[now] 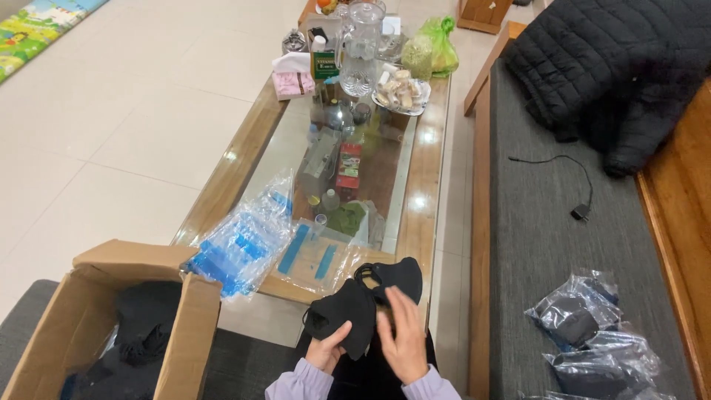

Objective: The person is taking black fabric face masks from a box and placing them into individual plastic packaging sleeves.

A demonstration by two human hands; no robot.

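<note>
Glass-topped coffee table (426, 185) is carrying a lot: a clear pitcher (361, 46), a pink tissue box (292, 80), a plate of snacks (401, 92) and a green bag (438, 43) sitting at the far end. A black puffy jacket (607, 67) is lying on the grey bench (541, 230), with a black cable (570, 185) trailing just below it. Colourful play mat (33, 26) is peeking in top left.

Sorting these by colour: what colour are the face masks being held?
Black; the face masks in both hands show best in the head view.

Left hand (326, 352) pinching in a grip, right hand (406, 338) open, fingers spread.
</note>
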